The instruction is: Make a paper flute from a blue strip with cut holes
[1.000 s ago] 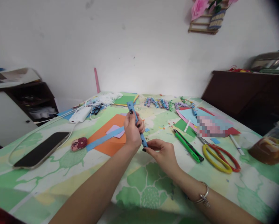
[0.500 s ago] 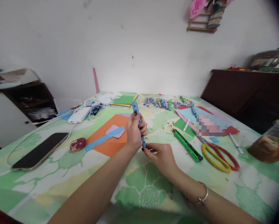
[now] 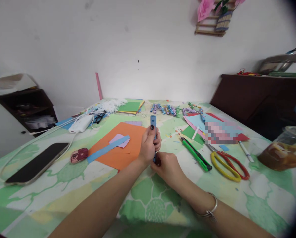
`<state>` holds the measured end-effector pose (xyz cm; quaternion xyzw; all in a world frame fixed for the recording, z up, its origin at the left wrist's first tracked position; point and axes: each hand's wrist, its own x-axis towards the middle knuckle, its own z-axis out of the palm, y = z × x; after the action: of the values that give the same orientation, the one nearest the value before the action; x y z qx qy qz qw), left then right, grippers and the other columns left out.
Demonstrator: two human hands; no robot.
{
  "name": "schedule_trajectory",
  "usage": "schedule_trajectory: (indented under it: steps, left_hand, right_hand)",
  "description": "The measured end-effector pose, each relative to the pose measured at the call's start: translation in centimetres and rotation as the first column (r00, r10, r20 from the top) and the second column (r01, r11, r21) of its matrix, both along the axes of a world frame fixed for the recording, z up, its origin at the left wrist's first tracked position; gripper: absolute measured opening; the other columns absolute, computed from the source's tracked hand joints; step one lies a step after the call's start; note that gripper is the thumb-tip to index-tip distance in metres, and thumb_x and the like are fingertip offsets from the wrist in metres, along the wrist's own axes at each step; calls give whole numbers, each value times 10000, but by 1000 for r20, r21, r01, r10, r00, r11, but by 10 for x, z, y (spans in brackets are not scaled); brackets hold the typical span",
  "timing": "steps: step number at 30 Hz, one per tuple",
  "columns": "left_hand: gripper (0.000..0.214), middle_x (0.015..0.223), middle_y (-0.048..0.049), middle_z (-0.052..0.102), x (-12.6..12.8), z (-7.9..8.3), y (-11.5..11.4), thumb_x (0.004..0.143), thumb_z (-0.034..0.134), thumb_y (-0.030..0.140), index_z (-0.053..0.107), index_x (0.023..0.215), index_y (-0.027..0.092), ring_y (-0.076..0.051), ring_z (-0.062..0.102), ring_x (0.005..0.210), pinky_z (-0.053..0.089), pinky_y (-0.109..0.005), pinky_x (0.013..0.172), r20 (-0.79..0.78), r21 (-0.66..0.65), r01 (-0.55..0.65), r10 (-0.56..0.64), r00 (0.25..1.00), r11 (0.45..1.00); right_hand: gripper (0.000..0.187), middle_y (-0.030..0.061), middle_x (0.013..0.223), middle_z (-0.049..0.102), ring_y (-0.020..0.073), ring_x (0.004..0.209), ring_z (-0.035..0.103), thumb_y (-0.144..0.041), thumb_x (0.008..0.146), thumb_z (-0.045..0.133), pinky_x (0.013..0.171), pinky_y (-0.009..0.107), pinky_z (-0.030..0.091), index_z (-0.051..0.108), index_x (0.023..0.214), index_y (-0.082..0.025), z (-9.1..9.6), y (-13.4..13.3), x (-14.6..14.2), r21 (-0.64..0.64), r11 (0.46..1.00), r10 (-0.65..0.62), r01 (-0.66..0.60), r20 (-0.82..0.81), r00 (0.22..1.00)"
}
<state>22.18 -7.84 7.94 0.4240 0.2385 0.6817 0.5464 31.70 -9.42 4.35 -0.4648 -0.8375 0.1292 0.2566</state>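
Observation:
My left hand (image 3: 149, 145) is wrapped round a narrow blue paper strip (image 3: 153, 121), which stands nearly upright above the table. The strip's top end pokes out above my fingers. My right hand (image 3: 166, 168) is closed just below, pinching the strip's lower end, and the two hands touch. An orange paper sheet (image 3: 123, 147) lies to the left of my hands, with a flat blue strip (image 3: 105, 150) and a lilac piece (image 3: 119, 139) on it.
A green utility knife (image 3: 194, 153) and yellow-and-red scissors (image 3: 228, 162) lie to the right. A phone (image 3: 36, 163), a white charger (image 3: 80, 124) and a small pink object (image 3: 79, 155) lie to the left. Curled paper pieces (image 3: 167, 109) and coloured sheets (image 3: 130, 106) sit farther back. A jar (image 3: 283, 152) stands far right.
The blue strip has swung from tilted to nearly upright. My right hand has moved up against my left hand, and less of the strip now shows between them.

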Motion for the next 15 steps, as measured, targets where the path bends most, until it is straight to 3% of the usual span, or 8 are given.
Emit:
schedule_trajectory:
  steps: [9,13,15]
  left_hand:
    - [311,502,102,258,2,-6,1,854,512,466,389,745,201,-27,163,362,132,-139,325,-57,50,-81,84,995,995]
    - [358,521,95,274,5,-10,0,865,477,495,354,710,197,-26,203,379,173,-136,335,-99,68,-98,104,990,993]
    - [374,529,94,278,6,-11,-1,867,467,507,338,703,197,-24,218,382,189,-137,345,-125,81,-93,103,987,992]
  right_hand:
    - [131,67,640,658,165,570,568,-207,753,582,528,248,308,602,637,-152,1,3,5,-15,997,73,-73,0,997]
    - [33,40,658,667,158,577,583,-136,670,654,526,236,358,631,687,-154,13,10,20,-38,988,147,-148,-38,988]
    - [145,33,721,681,151,636,607,-56,688,596,581,233,414,649,775,-159,24,14,31,-19,990,139,-141,-91,986]
